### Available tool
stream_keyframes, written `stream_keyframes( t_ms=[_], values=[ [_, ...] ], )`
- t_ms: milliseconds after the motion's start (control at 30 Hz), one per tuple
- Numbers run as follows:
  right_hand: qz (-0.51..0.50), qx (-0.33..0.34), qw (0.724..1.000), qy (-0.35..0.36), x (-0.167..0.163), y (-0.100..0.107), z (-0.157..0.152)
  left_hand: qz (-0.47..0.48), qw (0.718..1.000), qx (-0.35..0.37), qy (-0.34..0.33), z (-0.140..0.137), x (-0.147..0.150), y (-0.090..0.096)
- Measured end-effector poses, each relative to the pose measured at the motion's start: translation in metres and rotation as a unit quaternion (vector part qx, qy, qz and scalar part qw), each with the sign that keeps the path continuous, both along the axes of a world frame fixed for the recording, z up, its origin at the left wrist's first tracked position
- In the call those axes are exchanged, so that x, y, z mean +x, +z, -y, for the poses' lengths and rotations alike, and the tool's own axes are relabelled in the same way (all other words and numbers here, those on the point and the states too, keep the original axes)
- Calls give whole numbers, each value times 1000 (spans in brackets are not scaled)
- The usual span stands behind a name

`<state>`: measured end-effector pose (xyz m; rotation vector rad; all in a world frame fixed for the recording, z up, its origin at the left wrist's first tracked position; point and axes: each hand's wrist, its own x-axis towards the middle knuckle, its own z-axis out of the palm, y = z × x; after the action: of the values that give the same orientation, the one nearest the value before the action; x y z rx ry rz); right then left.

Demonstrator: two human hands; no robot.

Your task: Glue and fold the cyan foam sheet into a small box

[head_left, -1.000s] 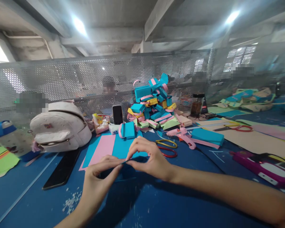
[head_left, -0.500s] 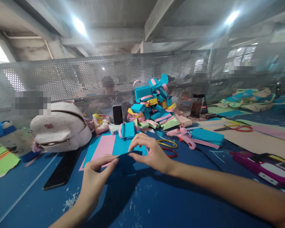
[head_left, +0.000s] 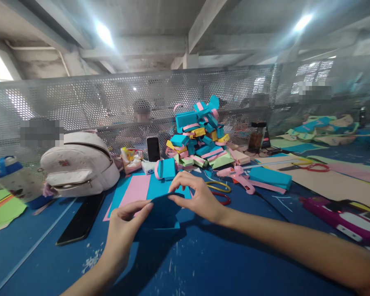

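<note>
Between my two hands, just above the blue table (head_left: 200, 263), is a folded piece of blue paper (head_left: 163, 211). My left hand (head_left: 128, 220) pinches its upper left edge between thumb and fingers. At the upper right edge, my right hand (head_left: 197, 195) has thumb and fingertips closed on the same paper. The paper's lower edge hangs close to the table and its surface is in shadow. Behind it lie flat pink and blue sheets (head_left: 135, 190), partly covered by my hands. A small blue paper box with a pink strip (head_left: 166, 169) sits on their far edge.
Beyond is a heap of blue, pink and yellow paper boxes (head_left: 200, 135). A pink glue gun (head_left: 239, 176) and yellow- and red-handled scissors (head_left: 218, 187) lie right. A black phone (head_left: 80, 220), white backpack (head_left: 80, 168) and bottle (head_left: 17, 181) stand left. A purple device (head_left: 339, 218) lies far right.
The blue paper has turned so that more of its face shows below my hands, with its lower edge nearer me. Both hands keep their pinch and have hardly moved.
</note>
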<state>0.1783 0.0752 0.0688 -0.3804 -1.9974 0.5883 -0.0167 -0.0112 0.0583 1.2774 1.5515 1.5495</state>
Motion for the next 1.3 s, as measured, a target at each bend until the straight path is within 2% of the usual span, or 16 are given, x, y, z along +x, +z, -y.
stream_keyframes(
  t_ms=[267, 567, 1033, 1300],
  values=[
    [-2, -18, 1000, -2, 0, 2, -2, 52, 998, -26, 15, -1, 0, 0],
    [-8, -57, 998, -7, 0, -2, -6, 52, 998, -24, 14, -1, 0, 0],
    [-22, -58, 998, -11, 1, -3, -9, 50, 998, -21, -13, -2, 1, -2],
    [-27, -62, 998, 0, 2, 0, -8, 44, 999, -11, 1, -3, 0, -4]
  ],
)
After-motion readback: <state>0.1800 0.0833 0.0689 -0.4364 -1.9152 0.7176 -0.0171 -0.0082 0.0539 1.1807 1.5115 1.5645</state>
